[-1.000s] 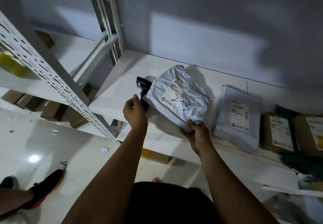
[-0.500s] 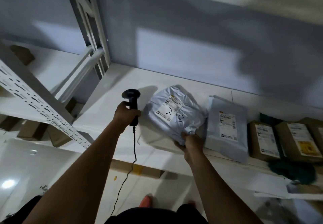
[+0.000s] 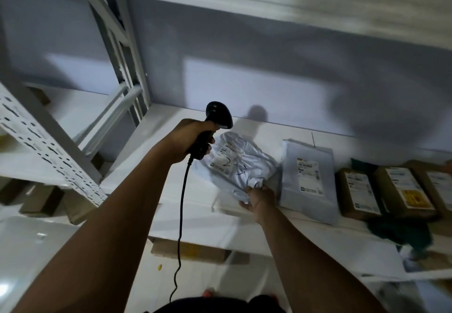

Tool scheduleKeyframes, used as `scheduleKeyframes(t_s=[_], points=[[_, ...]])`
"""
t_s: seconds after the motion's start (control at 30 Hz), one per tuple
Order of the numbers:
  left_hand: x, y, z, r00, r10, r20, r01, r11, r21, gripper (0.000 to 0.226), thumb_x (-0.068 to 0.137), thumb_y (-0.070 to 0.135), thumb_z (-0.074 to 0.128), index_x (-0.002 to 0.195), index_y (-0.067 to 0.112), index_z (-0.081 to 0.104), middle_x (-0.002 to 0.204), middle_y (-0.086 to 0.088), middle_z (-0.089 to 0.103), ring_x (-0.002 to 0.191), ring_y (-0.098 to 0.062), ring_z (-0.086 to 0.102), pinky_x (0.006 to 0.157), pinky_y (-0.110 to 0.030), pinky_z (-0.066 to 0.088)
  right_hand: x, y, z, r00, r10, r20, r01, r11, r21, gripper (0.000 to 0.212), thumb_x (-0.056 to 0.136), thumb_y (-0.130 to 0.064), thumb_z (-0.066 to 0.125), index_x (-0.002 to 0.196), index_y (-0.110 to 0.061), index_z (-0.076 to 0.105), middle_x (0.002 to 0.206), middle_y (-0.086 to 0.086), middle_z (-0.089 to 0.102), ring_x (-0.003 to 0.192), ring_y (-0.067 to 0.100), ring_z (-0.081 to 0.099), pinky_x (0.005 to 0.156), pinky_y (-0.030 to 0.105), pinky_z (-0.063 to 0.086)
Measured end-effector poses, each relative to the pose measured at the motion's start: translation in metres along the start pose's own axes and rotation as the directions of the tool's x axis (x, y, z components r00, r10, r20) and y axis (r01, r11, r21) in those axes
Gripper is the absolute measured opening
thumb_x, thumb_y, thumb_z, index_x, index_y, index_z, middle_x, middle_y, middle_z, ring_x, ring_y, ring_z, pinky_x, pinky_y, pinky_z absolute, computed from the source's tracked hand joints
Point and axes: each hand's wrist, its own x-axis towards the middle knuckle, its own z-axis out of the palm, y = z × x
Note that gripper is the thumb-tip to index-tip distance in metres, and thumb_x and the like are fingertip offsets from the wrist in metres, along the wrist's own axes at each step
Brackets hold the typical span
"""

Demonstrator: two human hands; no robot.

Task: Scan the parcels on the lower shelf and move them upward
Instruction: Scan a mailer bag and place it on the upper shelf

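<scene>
A crumpled white poly-bag parcel (image 3: 238,166) with a label and handwritten digits lies on the white shelf (image 3: 195,210). My right hand (image 3: 258,199) grips its near corner. My left hand (image 3: 189,141) holds a black corded barcode scanner (image 3: 217,114) by the handle, raised just above and left of the parcel, its head tilted toward the label. The scanner's cable (image 3: 181,215) hangs down in front of the shelf edge.
Right of it lie a flat grey poly bag (image 3: 309,180), then brown cardboard boxes (image 3: 358,193) (image 3: 403,190) with labels and a dark green item (image 3: 401,232). Perforated rack uprights (image 3: 49,146) stand left. Another shelf board (image 3: 318,2) runs overhead. More boxes (image 3: 188,251) sit below.
My left hand has lifted the scanner off the shelf and brought it higher, over the parcel's left edge. My right hand keeps its grip on the parcel's corner. The view tilted upward.
</scene>
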Motion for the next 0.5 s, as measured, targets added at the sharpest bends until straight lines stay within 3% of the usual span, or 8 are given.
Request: scheduleKeyframes(t_s=[0.1, 0.23, 0.33, 0.5], points=[[-0.007, -0.001, 0.006, 1.000, -0.007, 0.015, 0.006, 0.999, 0.043, 0.028, 0.090, 0.025, 0.073, 0.096, -0.003, 0.067, 0.074, -0.015, 0.064, 0.050, -0.024, 0.059, 0.043, -0.024, 0.043, -0.005, -0.001, 0.000, 0.999, -0.001, 0.036, 0.001, 1.000, 0.003, 0.038, 0.095, 0.006, 0.061, 0.127, -0.013, 0.054, 0.109, 0.014, 0.060, 0.084, 0.033, 0.061, 0.061, 0.045, 0.058], [-0.012, -0.004, 0.011, 1.000, -0.026, 0.018, 0.024, 0.995, 0.094, 0.031, 0.086, 0.027, 0.076, 0.094, -0.002, 0.068, 0.074, -0.014, 0.066, 0.053, -0.025, 0.060, 0.046, -0.027, 0.045, -0.004, -0.009, 0.001, 0.999, 0.004, 0.051, -0.001, 0.999, -0.054, 0.034, 0.103, 0.000, 0.048, 0.135, -0.011, 0.051, 0.122, 0.014, 0.058, 0.099, 0.032, 0.058, 0.060, 0.046, 0.059], [-0.017, -0.008, 0.017, 1.000, -0.012, 0.017, 0.010, 0.991, 0.137, 0.034, 0.080, 0.030, 0.079, 0.090, -0.001, 0.069, 0.075, -0.015, 0.067, 0.054, -0.025, 0.061, 0.050, -0.029, 0.046, -0.007, -0.008, -0.002, 0.999, 0.020, 0.028, -0.018, 0.997, -0.069, 0.037, 0.109, -0.007, 0.037, 0.144, -0.012, 0.047, 0.125, 0.013, 0.059, 0.088, 0.031, 0.060, 0.041, 0.043, 0.056], [-0.019, -0.019, 0.026, 0.997, -0.072, 0.005, 0.070, 0.986, 0.151, 0.028, 0.085, 0.025, 0.076, 0.088, -0.001, 0.065, 0.075, -0.016, 0.064, 0.052, -0.024, 0.059, 0.044, -0.026, 0.044, -0.008, -0.004, -0.011, 0.997, 0.025, 0.067, -0.020, 0.997, -0.073, 0.043, 0.109, -0.005, 0.029, 0.151, -0.014, 0.038, 0.144, 0.014, 0.053, 0.105, 0.030, 0.052, 0.029, 0.038, 0.046]])
